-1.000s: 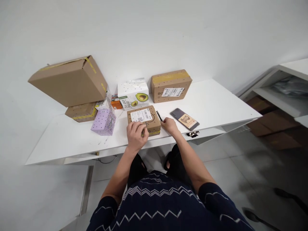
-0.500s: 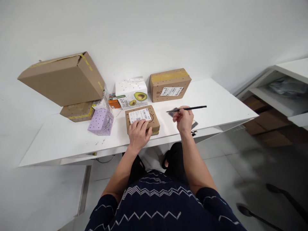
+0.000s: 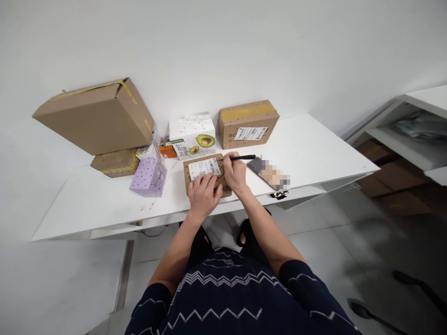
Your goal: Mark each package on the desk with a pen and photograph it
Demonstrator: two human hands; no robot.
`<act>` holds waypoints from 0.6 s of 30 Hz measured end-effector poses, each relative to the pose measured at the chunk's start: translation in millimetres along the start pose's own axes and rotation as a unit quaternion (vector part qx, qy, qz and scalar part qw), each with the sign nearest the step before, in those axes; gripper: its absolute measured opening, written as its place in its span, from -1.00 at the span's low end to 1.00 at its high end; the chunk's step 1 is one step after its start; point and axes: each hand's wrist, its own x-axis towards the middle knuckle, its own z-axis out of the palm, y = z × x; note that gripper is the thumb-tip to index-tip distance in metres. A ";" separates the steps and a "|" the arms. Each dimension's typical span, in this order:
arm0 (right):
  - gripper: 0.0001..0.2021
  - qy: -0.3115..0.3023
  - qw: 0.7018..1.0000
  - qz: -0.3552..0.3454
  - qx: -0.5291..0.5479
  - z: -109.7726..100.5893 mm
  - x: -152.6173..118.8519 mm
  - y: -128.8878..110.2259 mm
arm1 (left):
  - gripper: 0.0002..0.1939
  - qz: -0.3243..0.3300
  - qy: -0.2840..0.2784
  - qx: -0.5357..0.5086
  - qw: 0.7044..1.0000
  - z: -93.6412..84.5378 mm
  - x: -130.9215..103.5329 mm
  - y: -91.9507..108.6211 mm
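Observation:
A small brown cardboard box (image 3: pixel 223 188) with a white shipping label (image 3: pixel 200 168) lies flat near the front edge of the white table. My left hand (image 3: pixel 204 193) rests on its near part, fingers laid over the lower edge of the label and thumb apart. Pinched in my right hand (image 3: pixel 235 172) is a slim black pen-like tool (image 3: pixel 244 157), which slants across the box's right side. Its thin tip points left, at the label's right edge; whether it touches cannot be told. A phone (image 3: pixel 258 165) with a blurred-out patch lies right of that hand.
Behind stand an avocado-printed box (image 3: pixel 195 135) and a taped brown box (image 3: pixel 247 123). To the left, a large carton (image 3: pixel 94 111) leans over a smaller brown box (image 3: pixel 115 163), beside a purple box (image 3: pixel 148 177). A metal clip (image 3: pixel 279 194) sits at the table's front edge.
My right hand has moved left with the black tool, from over the phone to the box, uncovering the phone. My left hand stays on the box.

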 end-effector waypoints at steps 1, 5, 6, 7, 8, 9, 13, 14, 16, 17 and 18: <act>-0.78 0.000 1.000 -0.010 -0.023 1.5 -1.3 1.1 | -0.65 0.000 -0.003 0.000 1.000 0.5 -0.2 -0.3; -0.78 -0.002 0.997 -0.016 -0.073 2.9 -1.9 3.8 | -0.63 0.004 -0.005 0.001 1.000 1.6 -0.8 -0.6; -0.78 -0.006 0.996 -0.015 -0.083 2.8 -1.2 4.2 | -0.63 0.005 -0.003 0.001 1.000 1.7 -0.9 -0.5; -0.78 -0.010 0.996 -0.013 -0.092 2.7 -0.5 4.5 | -0.63 0.005 -0.002 0.001 1.000 1.8 -1.0 -0.3; -0.79 -0.013 0.995 -0.013 -0.098 2.6 0.2 4.6 | -0.63 0.006 -0.001 0.001 1.000 1.9 -1.1 0.0; -0.79 -0.015 0.995 -0.013 -0.102 2.6 0.8 4.7 | -0.63 0.005 -0.001 0.001 1.000 2.0 -1.3 0.2; -0.81 -0.027 0.993 -0.011 -0.110 2.7 1.9 4.0 | -0.62 0.003 -0.009 0.004 1.000 2.7 -2.0 0.8; -0.81 -0.031 0.993 -0.009 -0.112 2.6 1.9 3.7 | -0.62 0.000 -0.012 0.004 1.000 2.8 -2.1 0.8; -0.81 -0.034 0.993 -0.003 -0.113 2.3 1.9 2.9 | -0.61 -0.003 -0.019 0.004 1.000 2.7 -2.2 0.8; -0.82 -0.033 0.993 0.000 -0.113 2.1 1.9 2.5 | -0.61 -0.005 -0.022 0.003 1.000 2.6 -2.2 0.8; -0.82 -0.031 0.993 0.004 -0.113 1.8 2.0 2.1 | -0.61 -0.006 -0.025 0.002 1.000 2.4 -2.2 0.8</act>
